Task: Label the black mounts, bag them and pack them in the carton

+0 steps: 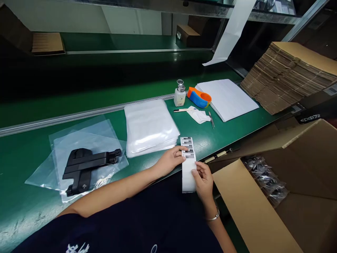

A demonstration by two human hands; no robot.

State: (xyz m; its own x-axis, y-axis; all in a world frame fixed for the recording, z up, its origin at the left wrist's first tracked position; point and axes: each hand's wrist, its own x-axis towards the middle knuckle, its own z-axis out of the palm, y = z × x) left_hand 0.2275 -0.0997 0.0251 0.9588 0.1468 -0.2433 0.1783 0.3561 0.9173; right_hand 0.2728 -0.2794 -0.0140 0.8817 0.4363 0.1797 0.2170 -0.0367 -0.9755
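Observation:
A white strip of labels (pixel 188 175) hangs over the bench's front edge, with several dark printed labels near its far end and a blank part closer to me. My left hand (pixel 171 161) has its thumb and fingers closed at the strip's left edge, beside the printed labels. Lower down, my right hand (pixel 204 181) pinches the right edge of the blank part. Left of my hands lies a stack of clear plastic bags (pixel 151 126). Further left, a black plastic bracket-like part (pixel 91 167) rests on loose clear bags (pixel 42 175).
At the back stand a glass pump bottle (pixel 179 95) and an orange-blue tape dispenser (pixel 199 97). Near them lie tweezers (pixel 211 119), a white cloth (pixel 198 116) and white paper sheets (pixel 229 96). Flattened cartons (pixel 284 77) and an open box (pixel 252 207) occupy the right.

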